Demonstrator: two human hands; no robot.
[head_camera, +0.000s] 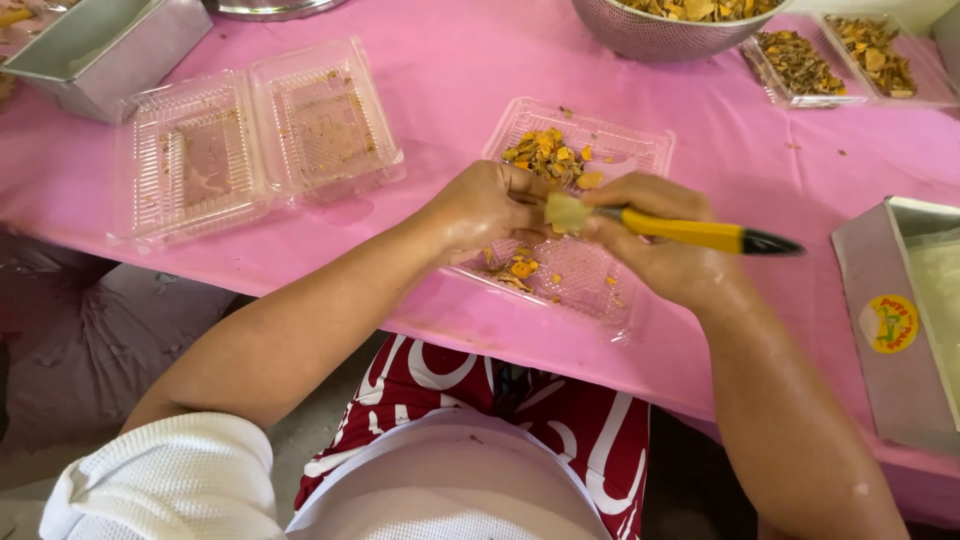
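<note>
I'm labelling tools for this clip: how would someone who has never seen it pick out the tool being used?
Start at the pink tablecloth, then the open clear plastic clamshell tray at its near edge. Above that tray, the right hand grips a slim tool with a yellow handle and black end. Nothing else on the table is stick-shaped.

Your left hand (487, 208) covers most of the pale yellow piece (565, 212); you see one corner only, so its full shape cannot be told. The working end of the yellow-handled tool (700, 233) is buried between that piece and your right hand (655, 245); whether it is a blade or a peeler cannot be told. Both hands hide the middle of the open clear tray (630, 150). The frame's top edge cuts off the metal colander (650, 35). The right edge cuts the grey box (880, 330). The left edge cuts the metal tin (95, 50).
</note>
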